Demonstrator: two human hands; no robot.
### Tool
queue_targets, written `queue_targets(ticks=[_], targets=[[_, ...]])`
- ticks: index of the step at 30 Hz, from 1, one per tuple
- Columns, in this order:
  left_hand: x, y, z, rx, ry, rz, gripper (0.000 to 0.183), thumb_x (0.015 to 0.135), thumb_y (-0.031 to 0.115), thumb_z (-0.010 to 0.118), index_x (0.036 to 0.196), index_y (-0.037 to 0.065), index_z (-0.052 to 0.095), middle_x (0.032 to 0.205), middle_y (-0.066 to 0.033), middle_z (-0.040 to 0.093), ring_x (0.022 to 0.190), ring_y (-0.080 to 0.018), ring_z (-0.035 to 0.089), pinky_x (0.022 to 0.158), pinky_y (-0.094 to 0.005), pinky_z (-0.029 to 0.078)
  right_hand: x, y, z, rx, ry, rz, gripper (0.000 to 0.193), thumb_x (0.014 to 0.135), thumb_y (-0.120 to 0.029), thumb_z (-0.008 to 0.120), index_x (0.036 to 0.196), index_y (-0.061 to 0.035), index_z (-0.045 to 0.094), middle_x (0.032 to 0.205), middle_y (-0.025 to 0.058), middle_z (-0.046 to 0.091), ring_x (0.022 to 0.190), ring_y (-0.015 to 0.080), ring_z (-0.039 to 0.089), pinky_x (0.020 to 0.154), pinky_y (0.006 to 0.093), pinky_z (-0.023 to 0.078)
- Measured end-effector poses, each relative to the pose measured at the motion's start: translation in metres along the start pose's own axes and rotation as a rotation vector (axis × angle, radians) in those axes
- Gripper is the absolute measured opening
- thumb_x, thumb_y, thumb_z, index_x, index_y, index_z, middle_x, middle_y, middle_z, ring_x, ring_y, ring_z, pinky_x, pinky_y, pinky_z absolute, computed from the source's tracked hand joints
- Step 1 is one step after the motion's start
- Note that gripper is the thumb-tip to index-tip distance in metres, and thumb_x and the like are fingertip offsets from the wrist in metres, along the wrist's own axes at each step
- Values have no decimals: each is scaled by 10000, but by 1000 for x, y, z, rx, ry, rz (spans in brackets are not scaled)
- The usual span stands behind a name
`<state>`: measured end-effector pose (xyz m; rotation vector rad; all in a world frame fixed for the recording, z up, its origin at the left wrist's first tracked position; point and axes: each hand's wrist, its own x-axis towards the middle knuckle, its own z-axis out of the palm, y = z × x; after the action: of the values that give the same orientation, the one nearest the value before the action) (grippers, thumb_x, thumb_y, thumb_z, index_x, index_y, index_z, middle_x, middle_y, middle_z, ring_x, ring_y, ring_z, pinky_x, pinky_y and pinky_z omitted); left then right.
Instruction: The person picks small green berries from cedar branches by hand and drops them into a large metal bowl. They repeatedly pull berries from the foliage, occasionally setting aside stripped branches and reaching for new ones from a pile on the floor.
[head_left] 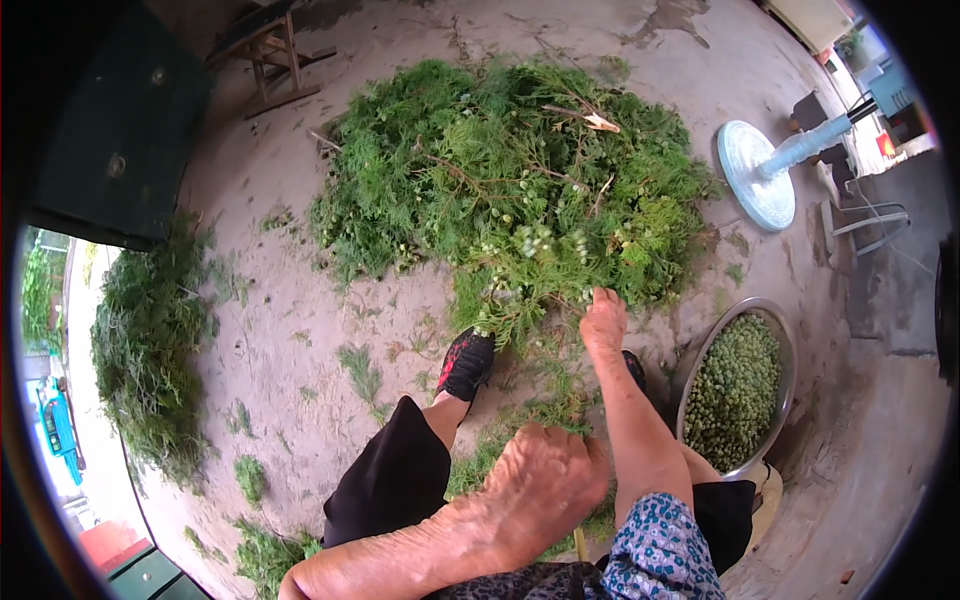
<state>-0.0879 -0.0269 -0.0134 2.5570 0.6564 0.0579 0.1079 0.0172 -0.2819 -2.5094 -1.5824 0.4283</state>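
Observation:
A broad heap of green conifer branches (440, 190) with small pale-green cones lies on the floor in front of me. My right hand (604, 322) reaches to its near edge, fingers pinched on a leafy sprig (540, 290) bearing green cones. Close to my body, my left hand (545, 482) is curled into a fist, knuckles up; its fingertips and anything in them are hidden. To the right of my right forearm stands a metal basin (790, 380), holding many loose green cones (735, 385).
Another pile of branches (150, 350) lies at the left, beside a dark green panel (120, 130). A wooden stand (275, 60) is at the back left. A round base wrapped in plastic (745, 175) stands at the right. Loose sprigs (360, 375) litter the concrete around my shoe (466, 365).

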Motion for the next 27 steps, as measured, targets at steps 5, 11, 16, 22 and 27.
queue_targets(ticks=[5,11,16,22,27], targets=[[-1,7,5,12,-69,-35,240,653,98,565,871,-1,575,608,-42,512,577,-164,543,504,-287,430,6,48,47,-76,-423,75,554,770,-156,566,1271,-120,333,1350,80,336,1223,335,330,982,473,301],[2,21,12,-4,76,-116,116,629,101,570,683,0,550,562,-52,506,555,-168,530,482,-284,377,5,24,52,-131,-604,119,706,823,-242,566,1385,-152,148,1419,84,219,1261,319,287,1026,412,268],[2,20,8,47,-21,-33,258,663,102,563,891,-14,601,627,-69,536,626,-199,549,546,-308,431,-12,15,55,-169,-593,63,473,822,-247,572,1247,-94,431,1240,120,471,1163,291,422,925,411,354],[5,14,17,-16,-110,37,179,649,81,552,803,-10,563,601,-65,537,567,-192,550,492,-292,427,-50,-5,16,640,-241,72,230,759,-231,616,757,-1,610,618,150,572,576,284,557,568,351,427],[3,12,4,216,-37,110,59,653,94,562,671,42,543,551,-80,539,499,-201,564,445,-315,434,-84,-28,-59,710,60,62,213,746,-167,604,684,27,540,567,181,492,498,276,471,516,364,376]])
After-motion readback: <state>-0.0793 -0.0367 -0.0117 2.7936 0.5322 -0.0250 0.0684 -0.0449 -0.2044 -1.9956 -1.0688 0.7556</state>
